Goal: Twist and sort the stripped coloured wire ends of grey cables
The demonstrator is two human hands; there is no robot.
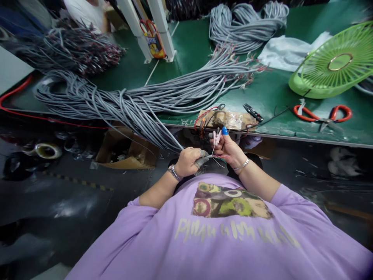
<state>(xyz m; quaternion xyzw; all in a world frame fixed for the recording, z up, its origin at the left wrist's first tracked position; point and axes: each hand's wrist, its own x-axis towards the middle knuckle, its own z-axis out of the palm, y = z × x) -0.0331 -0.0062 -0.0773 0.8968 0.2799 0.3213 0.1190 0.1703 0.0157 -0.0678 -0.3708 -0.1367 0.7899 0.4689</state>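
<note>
My left hand is closed around the stripped end of a grey cable, with grey covers on its fingertips. Thin coloured wires fan out of that end, passing under my right hand. A pink clip, much like a clothes peg, is pinched in my right hand, and a blue cover sits on the thumb. A pale strand runs down from the clip towards the cable end. Both hands are close together in front of the table edge. From the left hand, cables lead up to a large grey cable bundle.
Behind the hands lie a taped board, black nippers and red-handled scissors. A green fan stands right, near a plastic bag. More cable bundles lie at the back. A cardboard box is below the table.
</note>
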